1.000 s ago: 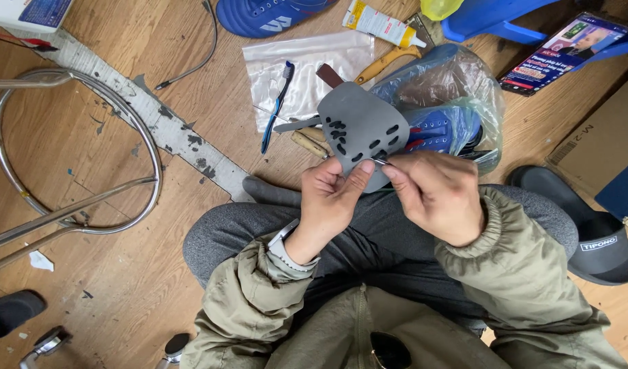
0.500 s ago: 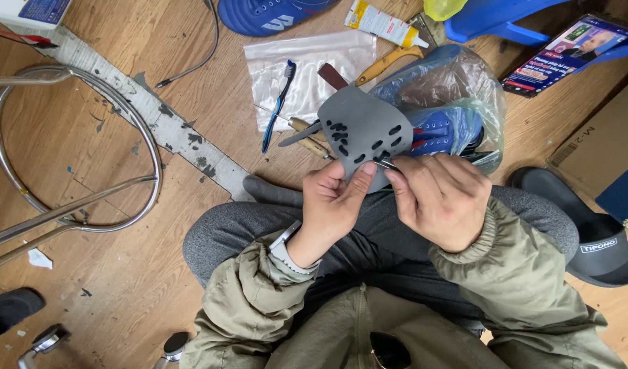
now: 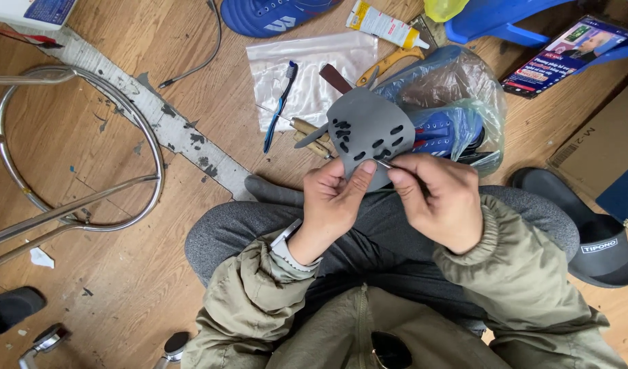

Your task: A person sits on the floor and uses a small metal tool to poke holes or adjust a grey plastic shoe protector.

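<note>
Wood floor (image 3: 122, 273) | grey sole piece (image 3: 368, 130) — unmoved | right hand (image 3: 437, 201) shifted left

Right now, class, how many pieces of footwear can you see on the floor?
3: a blue shoe at the top edge, a blue shoe inside the plastic bag, and a black slide at the right. More may be hidden in the bag.

Grey perforated piece (image 3: 368, 133), blue toothbrush (image 3: 279, 106), olive jacket sleeves (image 3: 526, 273), black sandal (image 3: 594, 232)
</note>
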